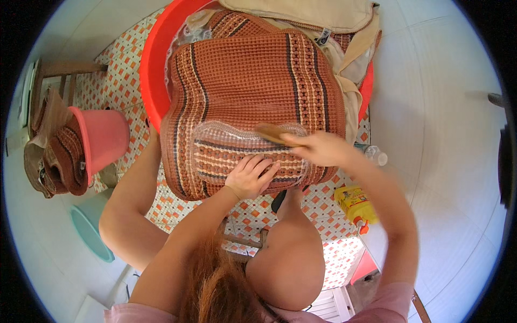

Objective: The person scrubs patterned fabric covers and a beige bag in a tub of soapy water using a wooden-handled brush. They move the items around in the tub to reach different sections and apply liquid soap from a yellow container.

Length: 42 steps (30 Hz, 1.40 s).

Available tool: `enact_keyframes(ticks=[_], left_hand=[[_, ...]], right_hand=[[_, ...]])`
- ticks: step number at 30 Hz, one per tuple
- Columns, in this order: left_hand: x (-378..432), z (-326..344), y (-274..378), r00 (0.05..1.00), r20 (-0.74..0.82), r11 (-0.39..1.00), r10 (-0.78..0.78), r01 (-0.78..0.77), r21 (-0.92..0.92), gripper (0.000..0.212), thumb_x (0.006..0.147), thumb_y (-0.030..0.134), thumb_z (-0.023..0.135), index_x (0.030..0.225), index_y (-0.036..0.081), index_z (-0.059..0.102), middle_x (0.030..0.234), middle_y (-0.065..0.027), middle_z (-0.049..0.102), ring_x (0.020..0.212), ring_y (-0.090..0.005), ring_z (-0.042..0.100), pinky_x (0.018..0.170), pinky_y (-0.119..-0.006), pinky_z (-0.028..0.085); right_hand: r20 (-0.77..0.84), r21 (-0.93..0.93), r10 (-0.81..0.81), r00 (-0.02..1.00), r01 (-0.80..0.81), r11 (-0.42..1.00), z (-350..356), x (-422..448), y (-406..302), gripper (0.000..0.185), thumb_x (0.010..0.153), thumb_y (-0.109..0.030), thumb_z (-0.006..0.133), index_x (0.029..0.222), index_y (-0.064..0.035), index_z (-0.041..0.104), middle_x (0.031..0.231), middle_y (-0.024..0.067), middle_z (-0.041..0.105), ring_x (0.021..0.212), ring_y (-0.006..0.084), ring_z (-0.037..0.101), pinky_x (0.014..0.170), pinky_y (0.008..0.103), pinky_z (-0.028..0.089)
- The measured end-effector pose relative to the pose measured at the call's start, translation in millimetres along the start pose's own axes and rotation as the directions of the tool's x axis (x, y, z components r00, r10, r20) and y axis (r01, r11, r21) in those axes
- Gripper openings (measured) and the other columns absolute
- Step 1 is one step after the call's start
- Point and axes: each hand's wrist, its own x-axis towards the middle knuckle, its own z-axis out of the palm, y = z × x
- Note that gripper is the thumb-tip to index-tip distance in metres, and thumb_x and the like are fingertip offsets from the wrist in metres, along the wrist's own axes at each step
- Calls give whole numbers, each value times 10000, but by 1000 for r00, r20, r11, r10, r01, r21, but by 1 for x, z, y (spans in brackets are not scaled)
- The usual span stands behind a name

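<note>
A rust-brown woven fabric piece (246,80) with dark and cream patterned stripes lies over the near side of a large red basin (155,72). My left hand (252,175) rests with spread fingers on its striped pocket, near the lower edge. My right hand (319,148), slightly blurred, grips a wooden brush (274,134) against the wet, whitish upper edge of that pocket; the bristles are hidden. Cream fabric with a zipper (311,16) and straps hangs over the basin's far right side. Suds show inside the basin at the upper left.
At left stand a pink bucket (107,137) holding more brown fabric and a teal bucket (91,226). A yellow liquid bottle (355,204) with a red cap and a clear bottle (375,155) are at right, by the tiled wall (436,141). Patterned tiles (250,210) cover the floor.
</note>
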Motion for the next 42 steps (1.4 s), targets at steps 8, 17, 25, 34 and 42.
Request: enact_keyframes(ticks=[8, 17, 25, 34, 42], left_hand=[[0, -1, 2, 999, -3, 999, -40, 40, 26, 431, 728, 238, 590, 1144, 152, 520, 1062, -61, 490, 997, -250, 462, 863, -411, 370], [1, -1, 2, 999, -24, 999, -23, 24, 38, 449, 717, 222, 605, 1147, 133, 512, 1052, -60, 501, 993, -238, 472, 858, -396, 376], [-6, 1, 1, 1000, -31, 994, -5, 9, 107, 375, 730, 255, 595, 1090, 152, 566, 1035, -83, 503, 988, -273, 473, 854, -422, 370], [1, -2, 2, 1000, -20, 1000, 0, 1, 23, 468, 718, 218, 622, 1161, 125, 504, 1049, -61, 500, 989, -236, 469, 858, -398, 371], [0, 4, 1, 999, -44, 997, -9, 13, 81, 452, 745, 224, 590, 1182, 164, 489, 1076, -52, 477, 1009, -241, 448, 857, -414, 358]], right_hand=[[-99, -130, -211, 972, 198, 972, 26, 56, -43, 374, 851, -371, 446, 1225, -349, 442, 626, 172, 560, 577, 318, 569, 589, 407, 469], [37, -201, -46, 998, 52, 978, -14, -22, -10, 351, 862, -413, 420, 1206, -354, 462, 706, 173, 595, 589, 308, 578, 590, 406, 474], [-98, -225, -299, 949, 272, 936, 37, 60, -50, 381, 860, -435, 420, 1239, -410, 397, 617, 158, 550, 551, 312, 559, 546, 396, 467], [-291, -275, -48, 956, -35, 961, 17, -58, 11, 416, 832, -336, 508, 1241, -317, 435, 520, 122, 534, 453, 277, 546, 448, 372, 443], [-496, -185, 168, 852, -292, 938, 70, -51, -12, 507, 819, -278, 496, 1302, -229, 350, 470, 111, 524, 409, 284, 537, 392, 396, 429]])
